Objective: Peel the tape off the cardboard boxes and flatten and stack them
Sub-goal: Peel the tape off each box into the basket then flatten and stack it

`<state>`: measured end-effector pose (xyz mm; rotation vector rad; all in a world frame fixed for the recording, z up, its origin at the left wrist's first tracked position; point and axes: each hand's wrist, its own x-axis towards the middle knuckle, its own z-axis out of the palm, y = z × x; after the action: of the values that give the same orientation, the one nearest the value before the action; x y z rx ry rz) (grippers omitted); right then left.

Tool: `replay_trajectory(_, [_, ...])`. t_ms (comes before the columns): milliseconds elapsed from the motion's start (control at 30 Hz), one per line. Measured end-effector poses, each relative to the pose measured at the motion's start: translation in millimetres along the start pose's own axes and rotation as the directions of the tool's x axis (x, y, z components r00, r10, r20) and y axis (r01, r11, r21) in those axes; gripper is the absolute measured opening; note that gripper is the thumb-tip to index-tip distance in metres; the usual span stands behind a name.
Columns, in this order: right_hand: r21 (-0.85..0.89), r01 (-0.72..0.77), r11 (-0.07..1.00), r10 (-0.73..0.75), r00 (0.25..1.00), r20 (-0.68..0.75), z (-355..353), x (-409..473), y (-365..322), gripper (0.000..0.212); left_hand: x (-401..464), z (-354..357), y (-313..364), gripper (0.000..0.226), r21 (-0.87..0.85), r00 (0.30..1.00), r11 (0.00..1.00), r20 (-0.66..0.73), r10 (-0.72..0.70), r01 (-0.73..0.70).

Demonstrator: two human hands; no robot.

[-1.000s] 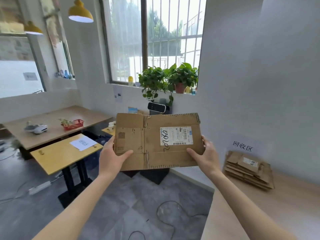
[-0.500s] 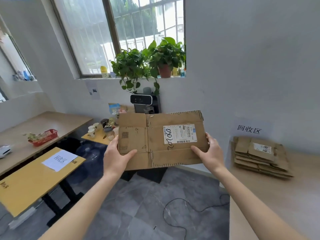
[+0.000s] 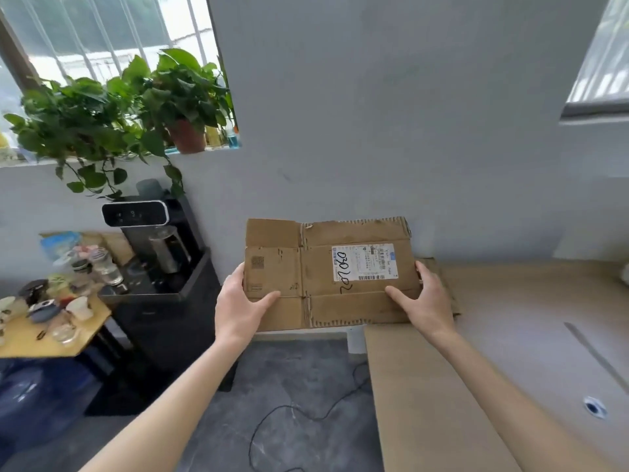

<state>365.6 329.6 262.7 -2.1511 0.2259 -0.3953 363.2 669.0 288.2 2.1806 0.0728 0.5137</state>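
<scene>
Box (image 3: 326, 274): flattened cardboard, held up in front of you at the bench's far left corner, its broad face toward you.
Long axis: runs left to right, close to level; the short axis stands nearly upright.
Label (image 3: 363, 262): white shipping label on the right half of the face, with black handwriting running down its left side and onto the cardboard below.
Left hand (image 3: 238, 308): you hold the box's lower left edge, thumb across the front face; the fingers go behind the board and are hidden.
Right hand (image 3: 425, 299): you hold the lower right edge, thumb lying on the front face below the label, fingers (image 3: 419, 272) curled round the right edge.
Box edges: top edge ragged and corrugated on the right portion; bottom edge reaches just past the bench's near left corner; left third hangs over the floor.
Stack (image 3: 442, 287): brown cardboard shows just behind and to the right of the held box, on the bench by the wall; mostly hidden.
Bench (image 3: 510, 352): light wood top, running from the wall toward you on your right, bare across its middle; a small round hole near the right edge.
Wall (image 3: 374, 114): plain grey, directly behind the box.
Floor (image 3: 289, 386): grey, open below your left arm, with a dark cable lying on it.
Dispenser (image 3: 156, 267): black, well left of the box.
</scene>
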Motion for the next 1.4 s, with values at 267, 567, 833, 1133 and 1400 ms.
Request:
replay_trajectory(267, [-0.033,-0.163,0.986,0.155,0.974,-0.168,-40.4,51.7,50.2,0.091,78.3,113.0,18.9,0.088,-0.110,0.974,0.992,0.214,0.080,-0.057])
replay_trajectory(567, [-0.091,-0.279,0.956,0.245,0.930,-0.275,-55.5,124.8,72.0,0.086,166.3,215.2,27.5,0.080,-0.201,0.918,0.976,0.365,0.156,-0.086])
replay_trajectory(833, [-0.189,-0.342,0.921,0.291,0.923,-0.253,-54.0,210.9,134.0,0.084,207.9,318.9,6.1,0.055,-0.236,0.851,0.972,0.514,0.109,0.018])
replay_trajectory(1133, [-0.242,-0.435,0.867,0.430,0.900,-0.076,3.4,329.1,273.5,0.084,238.2,468.2,-63.0,0.050,-0.071,0.797,0.989,0.601,-0.060,0.128])
replay_trajectory(1400, [-0.341,-0.520,0.784,0.569,0.820,0.058,66.8,365.0,378.2,0.089,222.1,543.1,-129.6,0.068,0.174,0.723,0.967,0.642,-0.253,0.184])
